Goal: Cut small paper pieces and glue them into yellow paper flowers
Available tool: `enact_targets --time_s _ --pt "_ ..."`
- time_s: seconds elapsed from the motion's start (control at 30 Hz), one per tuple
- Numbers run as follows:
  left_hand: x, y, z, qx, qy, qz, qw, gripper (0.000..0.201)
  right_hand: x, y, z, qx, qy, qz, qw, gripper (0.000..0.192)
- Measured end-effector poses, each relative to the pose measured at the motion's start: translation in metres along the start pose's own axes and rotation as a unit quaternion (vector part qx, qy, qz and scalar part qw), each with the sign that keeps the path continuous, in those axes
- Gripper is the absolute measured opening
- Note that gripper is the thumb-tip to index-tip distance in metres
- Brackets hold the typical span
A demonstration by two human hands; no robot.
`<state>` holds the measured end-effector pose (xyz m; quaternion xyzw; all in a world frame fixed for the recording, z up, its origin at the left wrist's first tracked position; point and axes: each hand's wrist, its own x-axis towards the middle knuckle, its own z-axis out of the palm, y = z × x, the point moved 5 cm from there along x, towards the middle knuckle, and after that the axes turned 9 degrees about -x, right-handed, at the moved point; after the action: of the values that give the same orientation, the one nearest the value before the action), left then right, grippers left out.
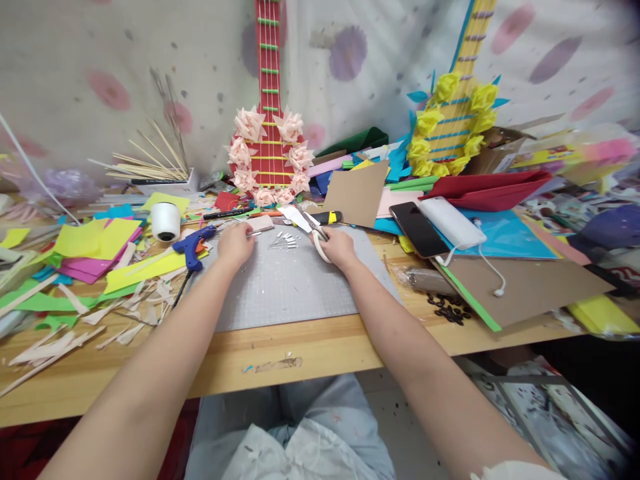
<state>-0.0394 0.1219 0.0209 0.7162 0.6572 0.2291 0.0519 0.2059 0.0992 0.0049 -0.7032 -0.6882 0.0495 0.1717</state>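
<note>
My left hand is closed at the left of the grey cutting mat, its fingertips pinching a thin grey strip whose kind I cannot make out. Around the white-handled scissors my right hand is closed, with the blades pointing away to the upper left. A white piece lies by the blades. Between my hands several small white-and-silver bits are scattered on the mat. A black-and-yellow tool handle shows just beyond my right hand.
A blue glue gun and a white cylinder stand left; paper scraps spread there. Behind are a red paper guitar and a yellow one. A phone, white power bank and cardboard lie right.
</note>
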Motion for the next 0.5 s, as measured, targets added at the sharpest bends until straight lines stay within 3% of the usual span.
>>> enact_targets --time_s 0.2,0.33,0.43,0.5 --pt "0.008 0.0 0.012 0.018 -0.034 -0.015 0.999 0.016 -0.004 -0.008 0.001 -0.015 -0.004 -0.032 0.999 0.039" --pt "0.007 0.001 0.008 -0.014 -0.033 -0.014 0.999 0.008 -0.006 -0.013 0.002 -0.012 0.004 -0.05 0.999 0.037" --pt "-0.004 0.009 -0.002 -0.113 0.012 -0.022 0.993 0.006 -0.008 -0.017 0.0 -0.003 0.012 -0.056 0.998 0.037" --pt "-0.015 0.015 -0.005 -0.252 0.017 -0.063 0.966 0.005 -0.01 -0.024 -0.002 0.018 0.02 -0.09 0.996 0.036"
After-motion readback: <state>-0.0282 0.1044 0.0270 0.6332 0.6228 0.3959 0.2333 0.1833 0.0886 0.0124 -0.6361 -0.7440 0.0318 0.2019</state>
